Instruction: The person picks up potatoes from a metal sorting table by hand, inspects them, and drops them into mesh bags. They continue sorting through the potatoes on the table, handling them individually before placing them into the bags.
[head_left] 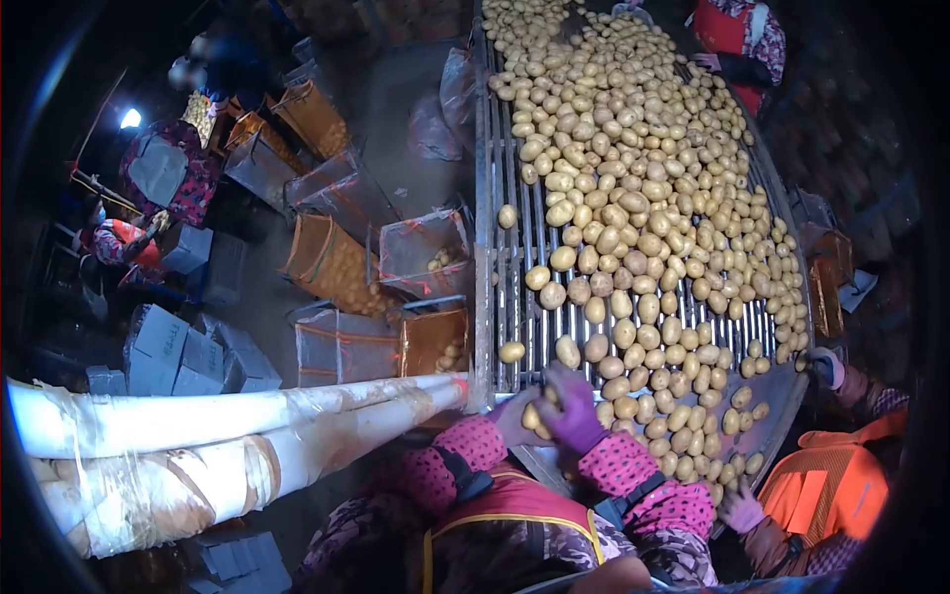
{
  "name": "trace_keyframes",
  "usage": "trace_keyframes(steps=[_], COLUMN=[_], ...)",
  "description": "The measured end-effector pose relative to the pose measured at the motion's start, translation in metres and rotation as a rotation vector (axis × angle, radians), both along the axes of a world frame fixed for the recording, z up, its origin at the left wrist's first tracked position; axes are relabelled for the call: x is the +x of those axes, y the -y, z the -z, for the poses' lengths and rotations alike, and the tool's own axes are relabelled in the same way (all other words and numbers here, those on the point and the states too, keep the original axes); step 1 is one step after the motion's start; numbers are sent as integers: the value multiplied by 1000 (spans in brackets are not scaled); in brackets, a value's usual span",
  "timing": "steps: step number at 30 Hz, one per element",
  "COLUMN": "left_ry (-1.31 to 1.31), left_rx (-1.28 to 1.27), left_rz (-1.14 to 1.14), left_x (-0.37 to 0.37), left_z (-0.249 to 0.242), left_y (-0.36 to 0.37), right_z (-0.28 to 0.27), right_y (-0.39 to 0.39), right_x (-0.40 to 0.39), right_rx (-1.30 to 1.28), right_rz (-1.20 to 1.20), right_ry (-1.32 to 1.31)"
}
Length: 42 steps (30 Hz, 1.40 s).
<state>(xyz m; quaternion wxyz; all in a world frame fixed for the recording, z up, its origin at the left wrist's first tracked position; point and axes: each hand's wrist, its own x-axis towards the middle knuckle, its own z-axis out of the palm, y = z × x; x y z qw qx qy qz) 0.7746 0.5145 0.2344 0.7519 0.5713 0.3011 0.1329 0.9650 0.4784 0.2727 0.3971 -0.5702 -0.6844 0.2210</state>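
Both my hands wear purple gloves and are close together at the near end of a metal roller conveyor [503, 259] that carries a mass of potatoes [633, 129]. My left hand [514, 420] curls around potatoes [534, 418] at the conveyor's left corner. Against them, my right hand [574, 412] has its fingers bent around a potato [551, 395], which they partly cover. Just beyond my fingers lie loose potatoes on the rollers, and many more crowd the sloping metal end to the right of my right hand.
White wrapped poles [247, 416] reach in from the left. Beyond them stand mesh-sided crates [426, 247], some with potatoes inside, and cartons [163, 342]. A co-worker in an orange vest [826, 490] has gloved hands at the conveyor's right edge. Other people work farther back.
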Motion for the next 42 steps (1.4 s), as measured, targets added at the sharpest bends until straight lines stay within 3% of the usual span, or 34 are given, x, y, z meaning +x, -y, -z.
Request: trace_keyframes(steps=[1,2,4,5,6,8,9,10,12,15,16,17,20,22,24,27,28,29,30,32,34,35,36,38,39,40,42], left_ry=[36,51,186,302,408,786,905,1025,1109,1232,1148,1064,1037,1093,1114,1113,976,839,613,195,169,200,329,208,384,395,443], left_rx=[84,-41,-304,-453,-601,-1086,-1181,-1276,-1185,-1070,-1082,-1096,-1178,-1250,-1283,-1250,-1255,-1252,-1219,-1137,-1058,-1048,-1129,-1232,-1223,-1214,-1232], left_rz=[-72,-110,-167,-182,-192,-380,-420,-454,-406,-320,-323,-322,-326,-332,-264,-69,-87,-108,-229,-371,-282,-225,-180,-273,-195,-215,-294], left_x=[2,-5,-12,-14,-17,-19,-21,-23,-27,-26,-27,-28,-13,0,6,11,11,8,8,17,20,18,15,24,21,19,20], left_z=[12,21,5,-6,-18,-47,-47,-47,-26,12,-12,-38,-83,-92,-78,10,18,25,21,-18,-20,-7,15,-12,16,22,10], left_y=[0,8,16,20,22,50,57,64,65,69,59,49,32,31,26,-2,-11,-22,-26,-35,-36,-36,-35,-43,-37,-36,-30], right_z=[-4,2,-9,-33,-25,-21,20,43,69,82,83,83,57,-22,12,-1,-7,-11,20,4,9,18,-16,-25,-33,-23,-10], right_y=[5,8,-3,-19,-32,-67,-74,-73,-60,-35,-27,-26,-16,-29,-28,-38,-46,-55,-60,-86,-124,-138,-161,-207,-233,-261,-320], right_x=[-15,-27,-15,-9,-10,-7,-14,-21,-31,-24,-20,-10,9,26,55,70,71,71,90,114,129,139,124,89,74,57,26], right_rx=[-1,-12,-380,-696,-563,-150,4,-37,-118,2,58,-59,-508,-867,-878,-868,-820,-769,-778,-684,-163,-254,-345,-191,-142,11,193], right_rz=[-44,-41,-220,-170,-117,-299,-367,-451,-608,-575,-556,-590,2,422,352,451,453,449,432,318,261,177,96,37,-82,-110,-72], right_ry=[97,78,-394,-549,-448,-87,-70,-13,109,229,288,131,-500,-1273,-1488,-1256,-1159,-1064,-974,-674,111,206,300,224,303,302,346])
